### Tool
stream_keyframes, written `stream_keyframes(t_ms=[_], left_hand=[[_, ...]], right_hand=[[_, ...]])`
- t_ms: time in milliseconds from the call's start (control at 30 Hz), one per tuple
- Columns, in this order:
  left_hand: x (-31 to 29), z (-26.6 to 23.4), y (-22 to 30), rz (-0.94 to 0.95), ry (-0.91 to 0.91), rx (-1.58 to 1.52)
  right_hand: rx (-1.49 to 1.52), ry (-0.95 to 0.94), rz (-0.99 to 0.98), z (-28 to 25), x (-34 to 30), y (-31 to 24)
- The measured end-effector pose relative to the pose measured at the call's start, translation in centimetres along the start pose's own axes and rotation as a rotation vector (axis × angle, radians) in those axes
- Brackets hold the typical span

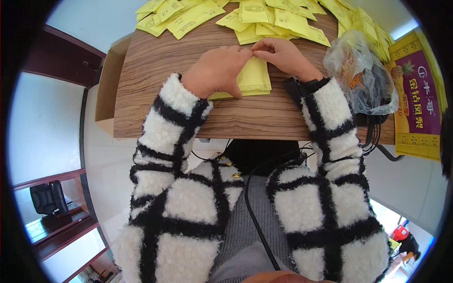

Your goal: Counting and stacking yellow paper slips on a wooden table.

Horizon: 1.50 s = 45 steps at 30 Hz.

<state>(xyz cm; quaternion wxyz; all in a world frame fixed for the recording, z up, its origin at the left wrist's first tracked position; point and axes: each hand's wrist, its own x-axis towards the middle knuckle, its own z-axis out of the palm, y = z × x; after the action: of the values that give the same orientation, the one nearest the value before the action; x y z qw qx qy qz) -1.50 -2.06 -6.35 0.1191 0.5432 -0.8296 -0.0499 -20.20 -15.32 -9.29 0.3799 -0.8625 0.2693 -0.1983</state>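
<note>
A small stack of flat yellow packets (255, 78) lies on the wood-grain table in front of me. My left hand (217, 70) curls over its left side, thumb along the near edge and fingertips at the far edge. At the far top edge, my right hand (289, 59) pinches with thumb and forefinger, meeting the left fingertips. What exactly the pinch holds is partly hidden, but it sits on the top packet's edge. Farther back, more yellow packets (269, 19) lie in loose overlapping heaps.
A clear plastic bag (361, 78) with orange bits stands at the right, beside a yellow and purple carton (417, 89) with a pineapple picture. Dark cables hang off the near right edge. A cardboard box (109, 89) adjoins the table's left side. Another person (409, 245) is at lower right.
</note>
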Motion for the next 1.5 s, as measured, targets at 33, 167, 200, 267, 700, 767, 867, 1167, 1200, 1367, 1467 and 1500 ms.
stream_keyframes(t_ms=[33,167,200,267,700,767,867,1167,1200,1367,1467,1500], left_hand=[[0.0,0.0,0.0,-0.005,-0.003,-0.005],[0.3,0.1,0.0,-0.004,-0.015,-0.002],[0.5,0.2,-0.1,-0.012,-0.019,-0.028],[0.7,0.3,0.0,-0.014,-0.019,-0.049],[0.9,-0.2,0.2,-0.026,-0.019,-0.101],[1.0,-0.1,0.1,-0.019,-0.029,-0.1],[1.2,0.4,-0.4,-0.027,-0.022,-0.098],[1.3,0.9,-0.9,0.031,0.07,-0.15],[1.2,0.7,-0.8,0.035,0.092,-0.159],[0.8,0.0,-2.5,0.075,0.25,-0.147],[1.0,-0.6,-3.2,0.026,0.373,-0.133],[1.1,-1.0,-3.0,-0.037,0.321,-0.169]], right_hand=[[-0.006,0.006,-0.004,0.0,0.1,-0.1],[-0.042,0.034,-0.001,0.0,-0.1,-0.4],[-0.04,0.047,0.011,-0.1,-0.1,-0.2],[0.005,0.08,0.012,0.2,0.0,0.3],[0.089,0.19,0.108,-0.1,-0.2,-1.1],[0.137,0.192,0.137,-0.2,-0.2,-1.6],[0.088,0.288,0.043,-0.7,0.0,-1.9],[-0.237,1.008,-0.124,-4.5,0.3,1.0],[-0.353,1.079,-0.104,-5.0,0.3,1.4],[-0.477,1.068,-0.029,-6.5,0.3,3.7],[-0.478,1.005,0.11,-7.0,0.4,4.8],[-0.513,0.95,0.173,-7.3,0.3,5.2]])
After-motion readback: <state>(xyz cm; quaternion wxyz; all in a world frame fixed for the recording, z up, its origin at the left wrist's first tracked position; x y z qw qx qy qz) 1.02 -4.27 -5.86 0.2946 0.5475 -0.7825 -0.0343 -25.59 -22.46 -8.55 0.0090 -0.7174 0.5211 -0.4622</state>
